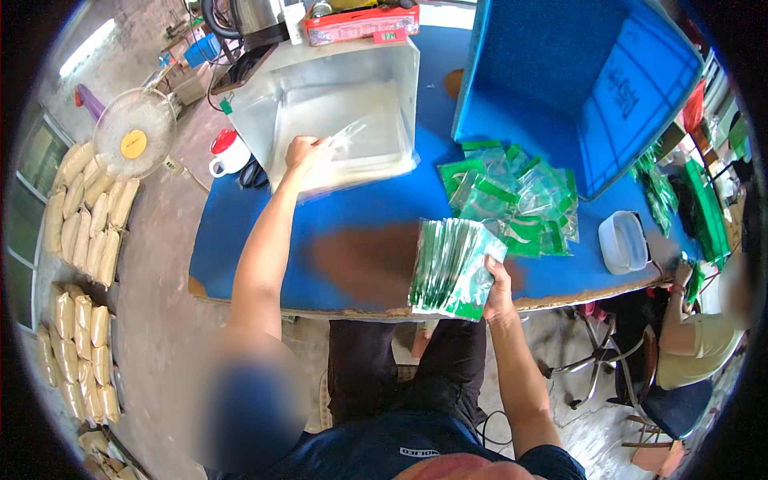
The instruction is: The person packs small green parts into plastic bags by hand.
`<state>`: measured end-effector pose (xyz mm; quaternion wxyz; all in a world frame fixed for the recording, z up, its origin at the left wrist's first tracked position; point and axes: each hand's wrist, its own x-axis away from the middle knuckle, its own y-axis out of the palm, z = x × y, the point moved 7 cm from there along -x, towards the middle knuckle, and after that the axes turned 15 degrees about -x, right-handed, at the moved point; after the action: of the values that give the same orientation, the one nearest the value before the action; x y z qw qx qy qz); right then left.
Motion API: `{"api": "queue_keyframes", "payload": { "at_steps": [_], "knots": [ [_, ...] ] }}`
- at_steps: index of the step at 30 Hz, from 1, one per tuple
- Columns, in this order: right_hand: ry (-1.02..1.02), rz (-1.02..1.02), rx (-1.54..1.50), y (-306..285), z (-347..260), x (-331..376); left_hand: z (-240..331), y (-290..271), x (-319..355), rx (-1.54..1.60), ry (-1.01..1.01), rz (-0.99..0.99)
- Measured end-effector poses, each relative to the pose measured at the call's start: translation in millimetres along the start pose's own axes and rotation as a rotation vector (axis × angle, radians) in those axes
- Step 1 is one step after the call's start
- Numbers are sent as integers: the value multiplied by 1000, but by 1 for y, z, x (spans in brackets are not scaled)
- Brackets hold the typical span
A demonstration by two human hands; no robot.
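My left hand [304, 154] is closed at the front of a pale open box [406, 72] lying on its side. From its fingers a thin clear plastic bag [346, 136] stretches to the right, partly smeared by motion. More clear bags [352, 172] lie flat in the box. My right hand [499, 294] grips a thick fanned stack of green-and-clear packets [452, 268] at the table's front edge; my thumb lies over its right side. Beyond it, a loose heap of similar green packets [512, 192] spreads across the blue table [240, 240].
A big blue crate [528, 96] lies tipped with its opening toward me. Right of the heap stands a small translucent tub [622, 242]. A white mug with red lid [229, 152] sits left of the box. Another person [696, 344] sits at the far right.
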<state>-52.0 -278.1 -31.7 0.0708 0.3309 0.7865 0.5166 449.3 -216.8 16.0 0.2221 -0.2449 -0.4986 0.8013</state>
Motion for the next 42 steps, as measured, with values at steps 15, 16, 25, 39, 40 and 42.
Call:
{"api": "queue_keyframes", "payload": {
  "at_steps": [15, 16, 25, 39, 40, 42],
  "knots": [
    [-92, -29, -102, 12, -4, 0, 98, -106, 150, -202, 330, 93],
    [-103, -48, -96, 13, -6, 1, 101, -98, 170, -176, 367, 55],
    [-170, 99, -34, 10, -11, 62, 101, -38, 265, 53, 531, -37],
    [60, 53, 384, 87, 11, 26, 175, -95, 311, 635, 378, 99],
    [70, 73, 295, 86, 6, 21, 192, -98, 324, 606, 499, 94],
    [43, 105, 162, 83, -2, 14, 221, -96, 342, 511, 681, 127]
  ]
}}
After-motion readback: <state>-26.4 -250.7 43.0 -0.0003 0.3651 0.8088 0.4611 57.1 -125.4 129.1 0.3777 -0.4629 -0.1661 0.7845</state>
